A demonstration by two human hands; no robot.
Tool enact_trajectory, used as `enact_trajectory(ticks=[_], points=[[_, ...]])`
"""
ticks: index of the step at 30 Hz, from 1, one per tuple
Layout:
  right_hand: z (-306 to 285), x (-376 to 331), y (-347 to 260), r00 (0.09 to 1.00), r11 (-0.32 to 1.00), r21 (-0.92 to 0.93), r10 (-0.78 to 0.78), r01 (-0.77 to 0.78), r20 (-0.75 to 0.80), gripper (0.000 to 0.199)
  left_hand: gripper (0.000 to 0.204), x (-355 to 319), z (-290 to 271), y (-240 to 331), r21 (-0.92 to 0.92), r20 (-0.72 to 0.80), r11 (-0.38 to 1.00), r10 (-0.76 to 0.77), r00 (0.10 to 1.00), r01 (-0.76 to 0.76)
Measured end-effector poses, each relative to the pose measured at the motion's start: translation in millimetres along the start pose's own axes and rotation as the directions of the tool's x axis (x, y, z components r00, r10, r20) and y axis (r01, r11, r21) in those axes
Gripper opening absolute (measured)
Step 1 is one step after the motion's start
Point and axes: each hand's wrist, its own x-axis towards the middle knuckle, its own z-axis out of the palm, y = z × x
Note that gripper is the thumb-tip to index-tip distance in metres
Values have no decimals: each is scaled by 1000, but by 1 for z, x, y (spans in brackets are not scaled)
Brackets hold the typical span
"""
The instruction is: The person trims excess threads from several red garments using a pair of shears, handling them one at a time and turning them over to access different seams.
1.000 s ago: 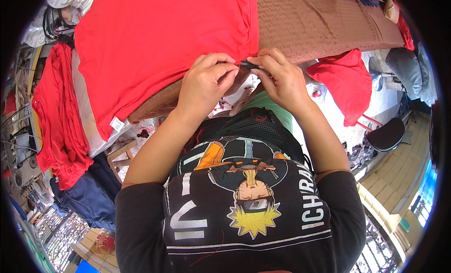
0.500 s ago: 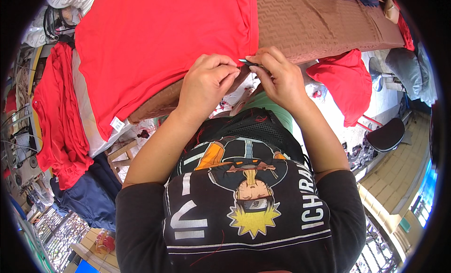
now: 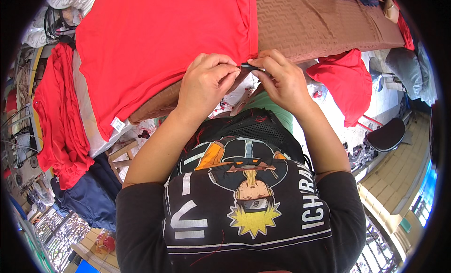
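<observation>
Nearest, the left hand [image 3: 206, 85] is pinching the hem of the wide red knit cloth [image 3: 159, 43], fingers closed on it. Just beside it, the right hand [image 3: 282, 80] is gripping a small dark slim tool [image 3: 249, 65], its long axis lying sideways toward the left hand. Beyond, the brown zigzag-textured bench [image 3: 319, 24] is carrying the cloth.

Bright, even daylight fills the scene, leaving the red cloth [image 3: 159, 52] vivid and almost flat in tone. Soft shadows gather under both hands [image 3: 206, 85] and along the cloth's folded edge. The floor [image 3: 380, 101] at right is washed out pale. Fisheye distortion bends the edges, a black ring frames the view, and detail at the rim blurs.
</observation>
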Motion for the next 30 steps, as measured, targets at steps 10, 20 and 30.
enact_trajectory(ticks=[10,20,30], points=[[3,4,0,998,999,-7,48,-48,-45,15,7,4,-5,2,62,31,996,59,998,-61],[-6,25,-6,977,968,250,59,-6,-206,20,17,44,-18,-36,-734,612,115,-317,725,669],[12,29,0,983,988,154,32,-4,-179,19,13,37,-10,-67,-685,694,-374,-73,716,625]])
